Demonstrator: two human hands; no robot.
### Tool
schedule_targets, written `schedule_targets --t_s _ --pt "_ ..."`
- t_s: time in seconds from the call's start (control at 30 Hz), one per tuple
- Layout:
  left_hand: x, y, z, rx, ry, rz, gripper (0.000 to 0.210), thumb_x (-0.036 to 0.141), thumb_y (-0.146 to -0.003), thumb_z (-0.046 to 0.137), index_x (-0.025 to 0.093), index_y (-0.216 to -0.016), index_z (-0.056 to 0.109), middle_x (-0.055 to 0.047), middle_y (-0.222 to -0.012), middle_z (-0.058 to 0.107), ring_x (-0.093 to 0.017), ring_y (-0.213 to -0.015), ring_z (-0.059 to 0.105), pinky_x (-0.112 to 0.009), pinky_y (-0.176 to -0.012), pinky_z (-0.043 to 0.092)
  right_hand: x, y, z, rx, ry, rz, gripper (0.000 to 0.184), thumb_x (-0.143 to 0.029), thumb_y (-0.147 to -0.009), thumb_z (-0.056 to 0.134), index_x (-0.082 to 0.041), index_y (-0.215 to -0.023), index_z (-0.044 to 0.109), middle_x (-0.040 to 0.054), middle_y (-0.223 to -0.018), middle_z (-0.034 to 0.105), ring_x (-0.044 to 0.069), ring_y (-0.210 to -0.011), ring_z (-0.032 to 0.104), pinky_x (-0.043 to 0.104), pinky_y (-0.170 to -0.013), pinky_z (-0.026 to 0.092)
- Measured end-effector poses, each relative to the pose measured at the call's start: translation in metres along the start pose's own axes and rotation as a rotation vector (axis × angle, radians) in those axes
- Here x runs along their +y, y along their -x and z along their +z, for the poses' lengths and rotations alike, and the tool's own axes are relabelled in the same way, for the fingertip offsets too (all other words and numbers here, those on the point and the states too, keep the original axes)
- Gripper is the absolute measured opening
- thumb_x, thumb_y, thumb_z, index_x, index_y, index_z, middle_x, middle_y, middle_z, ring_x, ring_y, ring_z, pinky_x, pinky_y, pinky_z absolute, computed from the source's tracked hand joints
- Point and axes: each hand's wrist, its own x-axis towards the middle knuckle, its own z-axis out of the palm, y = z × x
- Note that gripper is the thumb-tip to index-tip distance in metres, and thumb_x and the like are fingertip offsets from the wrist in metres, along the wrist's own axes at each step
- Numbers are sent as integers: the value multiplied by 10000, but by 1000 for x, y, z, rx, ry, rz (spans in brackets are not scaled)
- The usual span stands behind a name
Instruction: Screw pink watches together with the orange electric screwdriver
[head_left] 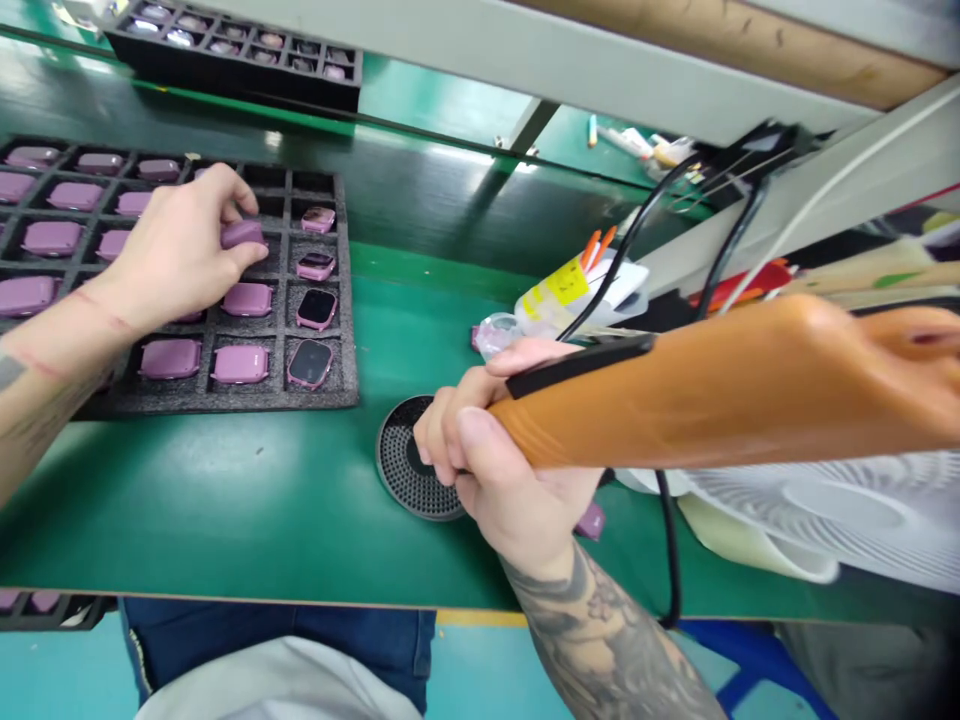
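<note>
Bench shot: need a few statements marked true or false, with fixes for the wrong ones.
1. The left hand pinches a purple watch. True.
2. The right hand is empty. False: the right hand grips an orange tool.
3. A watch with a dark screen lies in the near right corner of the tray. True.
4. The round mesh disc sits inside the tray. False: the disc is outside the tray, by the right hand.
</note>
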Motion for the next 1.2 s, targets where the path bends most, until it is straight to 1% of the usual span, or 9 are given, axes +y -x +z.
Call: schedule_targets --t_s 0.1,0.17,0.27,0.33,0.47,0.67,0.77,0.97,1.2 --pt "51 49 2 65 221 14 289 341 -1165 893 225 -1429 877 0 -1164 873 -230 -1029 798 -401 -1047 663 3 0 -1 -11 25 8 248 -300 -1142 985 -363 -1305 809 -129 -773 710 94 -479 536 262 -511 580" --pt "81 89 11 -108 466 135 53 311 -1176 890 270 -1148 873 38 -1041 898 -187 -906 819 -319 -864 648 4 0 -2 -21 44 14 242 -302 -1149 976 -363 -1307 803 -132 -774 707 95 -482 534 267 -524 584" --pt "104 140 36 -419 636 202 172 144 -1225 775 259 -1099 795 83 -965 897 -121 -805 825 -247 -769 626 3 1 -4 -43 75 21 232 -305 -1162 968 -361 -1304 794 -136 -778 705 95 -491 538 276 -544 580" --pt "103 158 52 -438 524 299 184 109 -1225 748 237 -1094 756 42 -986 868 -154 -818 796 -291 -778 620 1 2 -6 -55 99 26 241 -318 -1162 977 -362 -1302 785 -136 -778 699 104 -500 554 297 -559 576" --pt "85 162 62 -307 202 510 178 186 -1277 724 215 -1109 776 -69 -1129 841 -257 -929 742 -417 -843 590 -2 3 -6 -64 132 45 258 -348 -1163 982 -382 -1320 781 -131 -779 692 126 -504 574 336 -570 580" --pt "74 157 51 -423 214 694 107 254 -1285 773 190 -1311 854 -111 -1308 887 -306 -1117 784 -475 -965 618 -8 4 -1 -64 138 61 215 -348 -1177 952 -418 -1323 810 -122 -748 642 121 -478 494 329 -521 568" --pt "76 162 54 -385 206 698 135 234 -1323 745 171 -1321 864 -122 -1320 900 -292 -1123 801 -467 -951 613 -10 4 0 -53 147 62 206 -343 -1183 942 -424 -1325 817 -120 -750 612 118 -483 470 338 -533 571" --pt "78 170 63 -379 223 654 239 308 -1226 958 155 -1390 876 -145 -1318 910 -306 -1140 832 -447 -943 654 -8 3 1 -78 160 38 209 -345 -1187 936 -436 -1333 816 -130 -753 615 115 -458 445 334 -507 582" --pt "81 171 62 -380 240 661 180 281 -1339 754 157 -1360 883 -129 -1329 917 -282 -1069 810 -455 -874 631 -16 3 -5 -110 194 21 194 -343 -1205 914 -435 -1348 821 -132 -763 611 109 -464 484 336 -535 621"
